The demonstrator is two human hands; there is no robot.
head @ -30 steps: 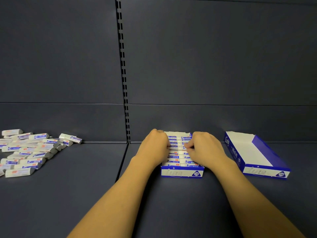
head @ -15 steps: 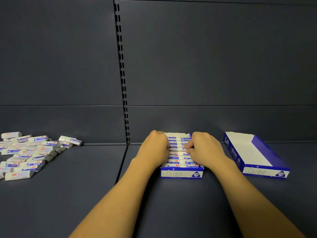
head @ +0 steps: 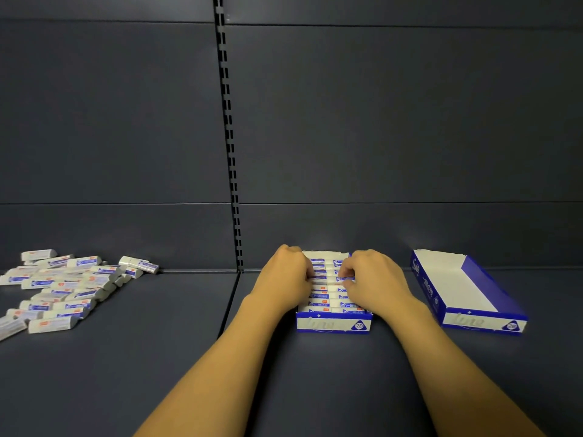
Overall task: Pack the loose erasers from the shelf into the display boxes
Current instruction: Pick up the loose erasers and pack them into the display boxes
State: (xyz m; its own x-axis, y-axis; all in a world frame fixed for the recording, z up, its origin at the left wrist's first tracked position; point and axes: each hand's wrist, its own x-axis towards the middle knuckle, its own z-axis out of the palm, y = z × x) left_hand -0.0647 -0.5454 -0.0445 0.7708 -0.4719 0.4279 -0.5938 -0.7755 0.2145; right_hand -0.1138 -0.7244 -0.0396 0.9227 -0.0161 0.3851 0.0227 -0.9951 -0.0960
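Hands both on the middle blue-and-white cardboard display box (head: 333, 323), which sits on the dark grey shelf (head: 157, 373) just right of the shelf seam. Left hand (head: 285, 275) covers the left ends of the packed white erasers with blue-and-red sleeves (head: 325, 290), fingers curled down onto the row; whether they grip one, can't tell. Right hand (head: 373, 275) has fingers narrow, pinching the right end of one eraser about mid-row. Step looks like seating and squaring the stack. To do it well: press evenly from both ends, keep each eraser flat and flush with its neighbours, don't lever one up and pop the row. Box long axis runs near-to-far, printed front panel facing near; packed erasers lie crosswise, long axis left-right, stacked front to back. Box looks close to full. Second blue-and-white box (head: 467, 291) sits empty well to the right, angled with its far end leaning left. Loose pile of sleeved erasers (head: 63, 288) lies far left, mostly left-right, some skewed.
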